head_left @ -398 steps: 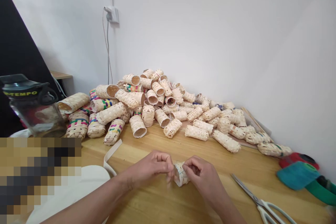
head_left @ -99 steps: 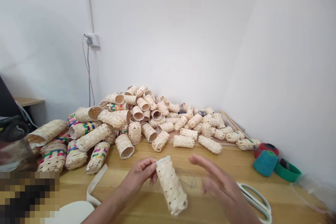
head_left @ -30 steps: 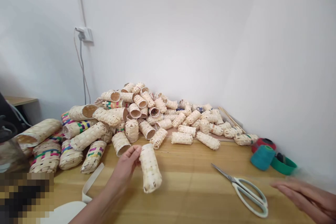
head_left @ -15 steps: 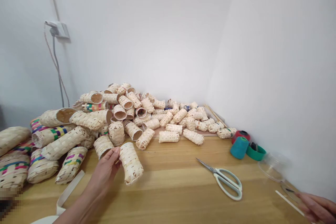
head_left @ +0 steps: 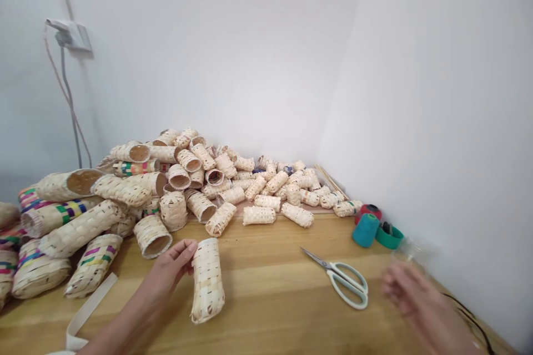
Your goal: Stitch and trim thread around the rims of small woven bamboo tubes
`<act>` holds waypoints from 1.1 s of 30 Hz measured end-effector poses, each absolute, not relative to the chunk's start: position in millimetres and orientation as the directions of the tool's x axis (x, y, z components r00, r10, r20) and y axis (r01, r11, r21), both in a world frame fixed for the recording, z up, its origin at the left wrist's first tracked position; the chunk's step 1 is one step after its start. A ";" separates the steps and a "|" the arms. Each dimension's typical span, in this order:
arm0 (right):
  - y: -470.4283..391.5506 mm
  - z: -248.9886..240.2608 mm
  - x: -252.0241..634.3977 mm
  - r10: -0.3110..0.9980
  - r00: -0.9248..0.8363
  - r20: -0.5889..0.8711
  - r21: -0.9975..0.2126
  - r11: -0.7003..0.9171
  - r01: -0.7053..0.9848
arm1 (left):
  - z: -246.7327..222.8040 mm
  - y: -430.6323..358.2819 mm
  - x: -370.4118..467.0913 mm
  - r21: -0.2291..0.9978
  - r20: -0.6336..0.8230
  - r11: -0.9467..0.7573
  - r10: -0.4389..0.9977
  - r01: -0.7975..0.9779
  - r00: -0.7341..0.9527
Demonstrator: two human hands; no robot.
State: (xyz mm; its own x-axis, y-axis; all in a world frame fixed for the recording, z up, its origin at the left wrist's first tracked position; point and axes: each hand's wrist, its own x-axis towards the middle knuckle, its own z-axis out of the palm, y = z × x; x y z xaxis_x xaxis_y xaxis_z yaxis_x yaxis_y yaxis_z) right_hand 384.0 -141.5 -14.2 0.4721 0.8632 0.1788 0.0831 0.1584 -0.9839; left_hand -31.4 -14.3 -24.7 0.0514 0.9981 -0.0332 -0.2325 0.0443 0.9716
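My left hand [head_left: 177, 260] pinches the top rim of a pale woven cylinder [head_left: 208, 283], which hangs with its closed end down at the front centre. My right hand [head_left: 410, 294] is blurred by motion at the right, beside a clear plastic container [head_left: 412, 252]; whether its fingers hold anything cannot be made out. Between the two hands, scissors [head_left: 341, 277] with pale green handles lie on the wooden table [head_left: 266, 288], their blades pointing to the back left.
Many woven cylinders [head_left: 174, 211] are heaped along the back and left. A teal thread cone [head_left: 365, 230], a red spool [head_left: 370, 212] and a green ring [head_left: 390, 238] stand at the right. A white strip [head_left: 91, 305] lies front left; a dark cable [head_left: 470, 316] is at the right edge.
My right hand has moved left and up from the lower right corner. The cylinder in my left hand now hangs more upright and slightly lower. The whole view has shifted.
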 end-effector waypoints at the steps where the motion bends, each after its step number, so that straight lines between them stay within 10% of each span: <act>1: -131.0 -15.0 365.7 0.910 0.404 0.090 -0.996 0.079 0.045 | -24.0 -15.9 -30.2 0.979 -0.024 0.036 0.998 -0.203 0.064; 6: -80.8 -28.7 325.9 0.989 0.146 0.000 -0.981 -0.028 0.192 | -19.3 -24.3 -25.9 0.998 0.045 -0.041 0.996 -0.046 0.081; 16: -56.6 -13.5 365.5 0.938 0.332 0.094 -0.936 -0.031 0.352 | -17.5 -27.6 -22.2 0.998 0.059 -0.054 0.983 -0.033 0.173; 26: -61.8 29.3 242.3 0.954 -0.041 0.298 -0.895 0.294 0.336 | -10.0 -37.6 -21.5 0.972 0.229 -0.235 0.934 -0.013 0.276; 33: -52.9 6.5 187.4 0.707 -0.342 0.620 -0.615 0.708 0.348 | -4.0 -47.4 -22.9 0.809 0.495 -0.572 0.789 0.139 0.364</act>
